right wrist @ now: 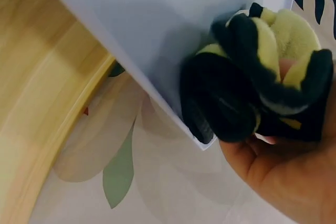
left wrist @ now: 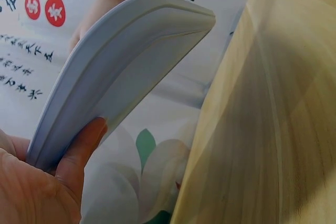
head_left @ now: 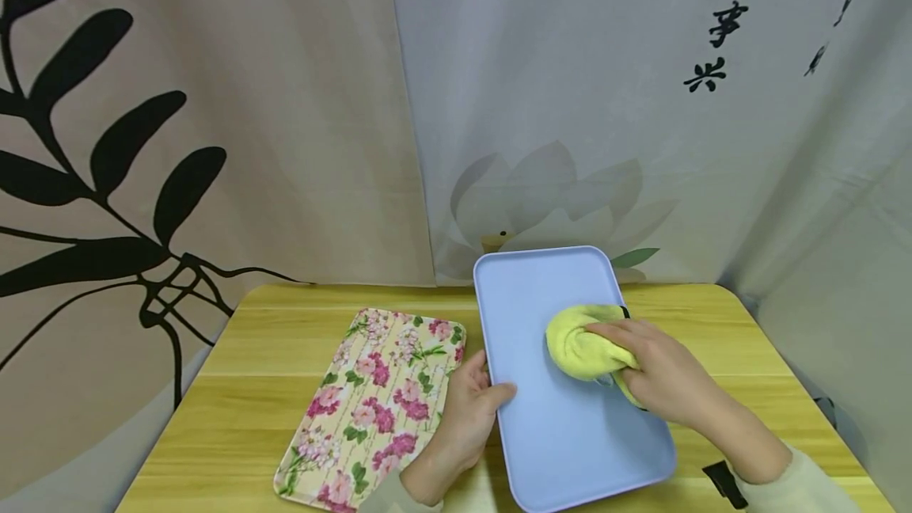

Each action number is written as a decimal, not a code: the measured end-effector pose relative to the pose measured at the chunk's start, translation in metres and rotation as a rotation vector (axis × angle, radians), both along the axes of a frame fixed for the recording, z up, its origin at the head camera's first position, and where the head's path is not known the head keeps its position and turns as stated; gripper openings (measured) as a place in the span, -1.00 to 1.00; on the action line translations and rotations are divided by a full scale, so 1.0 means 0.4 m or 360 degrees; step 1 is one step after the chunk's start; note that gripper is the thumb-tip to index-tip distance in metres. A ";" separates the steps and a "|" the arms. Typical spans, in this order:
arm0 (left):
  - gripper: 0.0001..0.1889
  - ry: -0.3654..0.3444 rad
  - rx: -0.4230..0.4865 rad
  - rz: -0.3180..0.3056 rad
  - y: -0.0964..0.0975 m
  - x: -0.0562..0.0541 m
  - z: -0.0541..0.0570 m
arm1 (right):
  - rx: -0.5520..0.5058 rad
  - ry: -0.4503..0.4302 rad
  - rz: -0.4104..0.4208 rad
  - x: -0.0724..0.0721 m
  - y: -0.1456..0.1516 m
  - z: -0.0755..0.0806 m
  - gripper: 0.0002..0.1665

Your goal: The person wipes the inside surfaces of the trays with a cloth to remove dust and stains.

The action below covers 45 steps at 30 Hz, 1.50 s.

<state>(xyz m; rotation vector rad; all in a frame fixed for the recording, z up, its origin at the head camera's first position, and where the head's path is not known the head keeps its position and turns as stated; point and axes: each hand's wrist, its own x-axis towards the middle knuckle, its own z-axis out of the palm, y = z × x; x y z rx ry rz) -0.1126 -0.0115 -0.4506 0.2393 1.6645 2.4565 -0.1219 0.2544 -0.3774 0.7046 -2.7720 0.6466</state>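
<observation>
A light blue rectangular tray (head_left: 556, 434) with a low rim is held up off the table. My left hand (head_left: 466, 414) grips its left edge, thumb on the inner face; in the left wrist view the fingers (left wrist: 84, 148) press against the tray's underside (left wrist: 126, 61). My right hand (head_left: 666, 370) holds a bunched yellow cloth (head_left: 584, 343) against the tray's inner surface, right of its middle. From the right wrist view the cloth (right wrist: 294, 35) shows dark edging and folds, lying close to a corner of the tray (right wrist: 173, 3).
A second tray (head_left: 385, 410) with a pink floral pattern lies on the wooden table (head_left: 235, 402), left of my left hand. Behind the table hangs a cloth backdrop (head_left: 306, 101) with printed leaves, a lotus and dark characters.
</observation>
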 end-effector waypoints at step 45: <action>-0.44 0.0050 -0.0053 0.0020 -0.006 -0.002 -0.001 | 0.0093 0.0300 0.0439 0.077 -0.083 -0.032 0.02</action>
